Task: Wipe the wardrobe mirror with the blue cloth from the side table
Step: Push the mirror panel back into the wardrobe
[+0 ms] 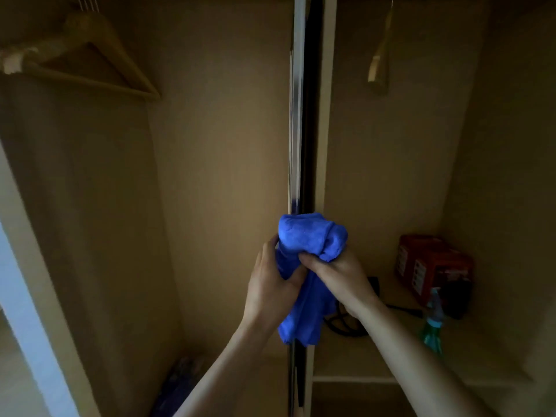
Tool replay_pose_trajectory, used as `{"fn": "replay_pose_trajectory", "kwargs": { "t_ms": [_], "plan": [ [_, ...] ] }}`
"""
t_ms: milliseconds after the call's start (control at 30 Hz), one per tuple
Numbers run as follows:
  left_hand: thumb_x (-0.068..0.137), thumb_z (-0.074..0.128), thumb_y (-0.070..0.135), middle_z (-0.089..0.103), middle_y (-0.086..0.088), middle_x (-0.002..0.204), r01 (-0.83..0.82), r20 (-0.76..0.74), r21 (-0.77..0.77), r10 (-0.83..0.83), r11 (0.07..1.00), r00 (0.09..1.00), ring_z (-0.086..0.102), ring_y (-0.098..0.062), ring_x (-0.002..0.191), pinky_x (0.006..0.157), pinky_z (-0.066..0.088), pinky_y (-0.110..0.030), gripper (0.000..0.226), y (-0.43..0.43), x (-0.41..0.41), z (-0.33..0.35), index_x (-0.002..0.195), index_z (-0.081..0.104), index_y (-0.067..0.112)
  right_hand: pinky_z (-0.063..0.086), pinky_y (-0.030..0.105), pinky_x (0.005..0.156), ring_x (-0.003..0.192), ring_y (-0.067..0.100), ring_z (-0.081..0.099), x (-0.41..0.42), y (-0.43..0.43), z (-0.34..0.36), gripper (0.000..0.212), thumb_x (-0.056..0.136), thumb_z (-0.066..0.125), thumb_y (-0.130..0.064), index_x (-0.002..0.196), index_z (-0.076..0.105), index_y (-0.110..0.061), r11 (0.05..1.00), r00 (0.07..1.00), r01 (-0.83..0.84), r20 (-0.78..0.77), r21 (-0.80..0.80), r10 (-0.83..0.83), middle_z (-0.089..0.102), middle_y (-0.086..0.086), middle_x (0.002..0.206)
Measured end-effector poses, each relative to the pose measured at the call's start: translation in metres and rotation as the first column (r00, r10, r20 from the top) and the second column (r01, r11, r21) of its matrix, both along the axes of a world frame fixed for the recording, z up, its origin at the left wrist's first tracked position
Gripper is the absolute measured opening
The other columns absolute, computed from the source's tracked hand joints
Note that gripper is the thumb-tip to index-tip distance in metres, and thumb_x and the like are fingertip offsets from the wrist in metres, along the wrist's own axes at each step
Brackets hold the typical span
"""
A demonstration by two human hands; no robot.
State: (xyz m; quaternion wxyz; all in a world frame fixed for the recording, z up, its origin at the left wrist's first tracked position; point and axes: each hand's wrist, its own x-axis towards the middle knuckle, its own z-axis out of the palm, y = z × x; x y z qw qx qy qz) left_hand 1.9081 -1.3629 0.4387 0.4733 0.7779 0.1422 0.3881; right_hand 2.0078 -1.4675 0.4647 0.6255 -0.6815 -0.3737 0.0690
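The blue cloth (310, 239) is bunched up at the centre of the head view, with its tail hanging down to about wrist level. My left hand (270, 284) grips the cloth's left side and my right hand (337, 275) pinches its bunched top from the right. Both hands hold it in front of the narrow edge of the wardrobe door (298, 121), which runs vertically up the middle. A thin strip of mirror glass shows on that edge; the mirror's face is not visible from here.
Open wardrobe compartments lie either side. Wooden hangers (99, 55) hang top left, another hanger (380, 58) top right. On the right shelf (355, 379) sit a red box (433, 266), a green spray bottle (433, 326) and a black cable (343, 323). A dark item lies bottom left.
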Motion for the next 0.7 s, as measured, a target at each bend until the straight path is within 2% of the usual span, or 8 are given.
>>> {"fn": "replay_pose_trajectory", "kwargs": {
  "t_ms": [67, 133, 233, 333, 400, 500, 600, 700],
  "plan": [
    [0.083, 0.069, 0.054, 0.059, 0.014, 0.126, 0.055, -0.027, -0.037, -0.057, 0.998, 0.998, 0.064, -0.007, 0.111, 0.089, 0.06, -0.039, 0.061, -0.004, -0.008, -0.009, 0.136, 0.039, 0.048, 0.051, 0.01, 0.06, 0.078, -0.001, 0.071, -0.011, -0.014, -0.007, 0.01, 0.09, 0.074, -0.018, 0.087, 0.073, -0.027, 0.998, 0.998, -0.014, -0.063, 0.06, 0.018, 0.076, -0.011, 0.083],
    [0.082, 0.067, 0.057, 0.057, 0.012, 0.129, 0.115, -0.068, -0.051, -0.119, 0.992, 0.991, 0.063, -0.01, 0.113, 0.091, 0.059, -0.041, 0.065, -0.006, -0.014, -0.02, 0.139, 0.037, 0.048, 0.053, 0.014, 0.063, 0.084, 0.004, 0.073, -0.021, -0.022, -0.016, 0.003, 0.089, 0.074, -0.034, 0.088, 0.074, -0.037, 0.999, 0.989, -0.013, -0.148, 0.047, 0.02, 0.077, -0.01, 0.09],
    [0.084, 0.065, 0.06, 0.058, 0.01, 0.131, 0.199, -0.107, -0.089, -0.209, 0.976, 0.972, 0.065, -0.015, 0.114, 0.091, 0.059, -0.043, 0.07, -0.009, -0.024, -0.04, 0.145, 0.037, 0.039, 0.058, 0.028, 0.076, 0.086, 0.007, 0.073, -0.036, -0.027, -0.034, 0.02, 0.086, 0.066, -0.057, 0.091, 0.072, -0.038, 0.998, 0.98, 0.062, -0.191, -0.006, -0.062, 0.076, -0.009, 0.093],
    [0.092, 0.062, 0.06, 0.063, 0.01, 0.127, 0.29, -0.146, -0.144, -0.31, 0.946, 0.94, 0.069, -0.009, 0.107, 0.087, 0.061, -0.039, 0.069, -0.014, -0.034, -0.063, 0.15, 0.03, 0.039, 0.056, 0.022, 0.069, 0.082, 0.002, 0.071, -0.056, -0.034, -0.057, 0.039, 0.078, 0.057, -0.073, 0.094, 0.07, -0.04, 0.986, 0.949, 0.165, -0.266, -0.034, -0.168, 0.075, -0.013, 0.092],
    [0.092, 0.062, 0.06, 0.063, 0.015, 0.122, 0.335, -0.178, -0.201, -0.371, 0.921, 0.912, 0.069, -0.002, 0.103, 0.087, 0.061, -0.035, 0.071, -0.017, -0.04, -0.08, 0.15, 0.028, 0.041, 0.053, 0.018, 0.062, 0.079, 0.002, 0.071, -0.069, -0.04, -0.075, 0.047, 0.075, 0.056, -0.076, 0.096, 0.071, -0.037, 0.971, 0.913, 0.228, -0.331, -0.07, -0.239, 0.075, -0.014, 0.091],
    [0.09, 0.066, 0.058, 0.063, 0.022, 0.119, 0.393, -0.213, -0.289, -0.459, 0.873, 0.863, 0.067, 0.003, 0.103, 0.087, 0.06, -0.029, 0.07, -0.024, -0.051, -0.108, 0.149, 0.03, 0.043, 0.056, 0.021, 0.058, 0.073, 0.006, 0.073, -0.09, -0.051, -0.103, 0.038, 0.076, 0.056, -0.076, 0.084, 0.072, -0.042, 0.944, 0.846, 0.306, -0.421, -0.122, -0.328, 0.076, -0.01, 0.082],
    [0.087, 0.068, 0.061, 0.062, 0.029, 0.118, 0.443, -0.251, -0.36, -0.542, 0.821, 0.802, 0.065, 0.008, 0.104, 0.085, 0.059, -0.024, 0.072, -0.033, -0.061, -0.135, 0.147, 0.032, 0.045, 0.06, 0.032, 0.071, 0.077, 0.01, 0.074, -0.11, -0.065, -0.133, 0.041, 0.079, 0.058, -0.075, 0.089, 0.071, -0.038, 0.896, 0.735, 0.402, -0.518, -0.187, -0.438, 0.077, -0.008, 0.086],
    [0.083, 0.068, 0.064, 0.063, 0.028, 0.119, 0.468, -0.281, -0.428, -0.606, 0.773, 0.745, 0.065, 0.005, 0.107, 0.088, 0.059, -0.028, 0.068, -0.048, -0.074, -0.162, 0.142, 0.037, 0.048, 0.058, 0.04, 0.085, 0.09, 0.013, 0.073, -0.13, -0.081, -0.164, 0.041, 0.086, 0.06, -0.068, 0.104, 0.069, -0.033, 0.824, 0.654, 0.508, -0.508, -0.253, -0.56, 0.076, -0.005, 0.096]
  ]
}}
